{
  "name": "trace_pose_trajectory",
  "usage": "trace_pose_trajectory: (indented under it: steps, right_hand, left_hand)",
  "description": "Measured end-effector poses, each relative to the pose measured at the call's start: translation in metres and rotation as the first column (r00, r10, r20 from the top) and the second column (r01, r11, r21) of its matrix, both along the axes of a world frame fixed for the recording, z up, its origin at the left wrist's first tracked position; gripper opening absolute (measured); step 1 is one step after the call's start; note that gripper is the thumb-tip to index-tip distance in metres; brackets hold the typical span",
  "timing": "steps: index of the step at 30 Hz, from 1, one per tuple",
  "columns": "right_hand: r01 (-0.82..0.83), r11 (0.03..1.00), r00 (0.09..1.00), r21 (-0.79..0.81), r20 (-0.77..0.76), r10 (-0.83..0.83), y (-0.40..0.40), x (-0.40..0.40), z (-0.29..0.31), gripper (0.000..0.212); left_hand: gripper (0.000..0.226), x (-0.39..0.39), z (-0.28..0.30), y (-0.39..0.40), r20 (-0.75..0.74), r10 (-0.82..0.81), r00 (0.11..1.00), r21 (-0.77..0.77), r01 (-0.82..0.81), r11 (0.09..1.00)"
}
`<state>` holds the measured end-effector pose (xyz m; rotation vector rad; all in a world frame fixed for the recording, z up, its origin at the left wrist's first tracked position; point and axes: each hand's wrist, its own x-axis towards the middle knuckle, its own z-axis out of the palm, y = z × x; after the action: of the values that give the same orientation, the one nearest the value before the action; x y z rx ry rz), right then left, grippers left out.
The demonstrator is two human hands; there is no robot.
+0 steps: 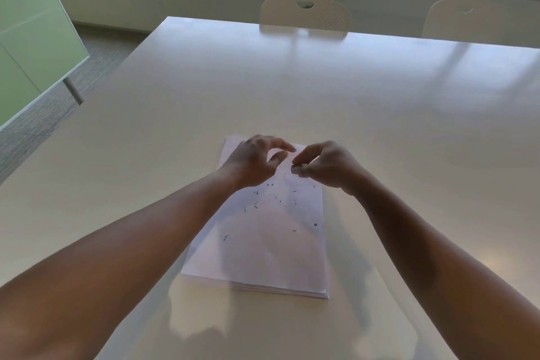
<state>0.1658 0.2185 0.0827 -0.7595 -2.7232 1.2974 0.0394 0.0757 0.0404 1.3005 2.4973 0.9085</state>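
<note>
So the table (292,82) is a big, pale, glossy rectangle, shiny enough that window light smears across it from 12 to 2 o'clock. The only thing sitting directly on it is a stack of white paper (263,257), down at 6 o'clock, close to the near edge. Its long side runs roughly 6 to 12, with the far end leaning a touch towards 1. The sheets aren't squared up, and the edges fan out a bit at the 5 o'clock corner. Tiny dark specks (256,206) are scattered over the top sheet, mostly on its far half.
</note>
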Motion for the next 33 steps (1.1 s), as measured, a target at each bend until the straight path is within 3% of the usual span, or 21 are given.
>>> trace_pose_trajectory:
  steps: [2, 5, 8, 11, 17, 22, 28, 33]
  right_hand:
    - [-0.031, 0.996, 0.999, 0.089, -0.017, 0.033, 0.003, -0.002, -0.007, 0.009]
    - [-0.061, 0.985, 0.997, 0.161, -0.031, 0.066, 0.007, -0.003, -0.017, 0.008]
    - [-0.08, 0.975, 0.995, 0.206, -0.041, 0.09, 0.011, -0.004, -0.026, 0.006]
    - [-0.122, 0.964, 0.987, 0.236, -0.071, 0.142, 0.013, -0.005, -0.032, 0.005]
    - [-0.219, 0.897, 0.936, 0.383, -0.177, 0.304, 0.014, -0.005, -0.039, 0.012]
    - [-0.398, 0.845, 0.889, 0.356, -0.079, 0.452, 0.018, -0.006, -0.034, 0.008]
    - [-0.285, 0.868, 0.896, 0.407, -0.208, 0.392, 0.02, -0.013, -0.042, 0.01]
    - [-0.484, 0.801, 0.847, 0.353, -0.044, 0.531, 0.021, -0.009, -0.034, 0.009]
  left_hand:
    - [0.041, -0.003, -0.008, 0.003, -0.066, -0.14, 0.988, -0.109, 0.132, 0.985]
    - [0.085, -0.001, -0.015, 0.001, -0.02, -0.273, 0.962, -0.196, 0.264, 0.944]
    - [0.118, 0.002, -0.022, -0.001, -0.051, -0.317, 0.947, -0.271, 0.292, 0.917]
    - [0.134, 0.0, -0.031, -0.002, -0.096, -0.316, 0.944, -0.331, 0.269, 0.905]
    - [0.142, 0.0, -0.038, -0.003, -0.115, -0.266, 0.957, -0.317, 0.218, 0.923]
    - [0.14, 0.0, -0.036, -0.003, -0.109, -0.25, 0.962, -0.303, 0.208, 0.93]
    - [0.141, 0.0, -0.036, -0.001, -0.123, -0.247, 0.961, -0.318, 0.198, 0.927]
    - [0.14, 0.001, -0.035, -0.002, -0.118, -0.241, 0.963, -0.313, 0.194, 0.93]
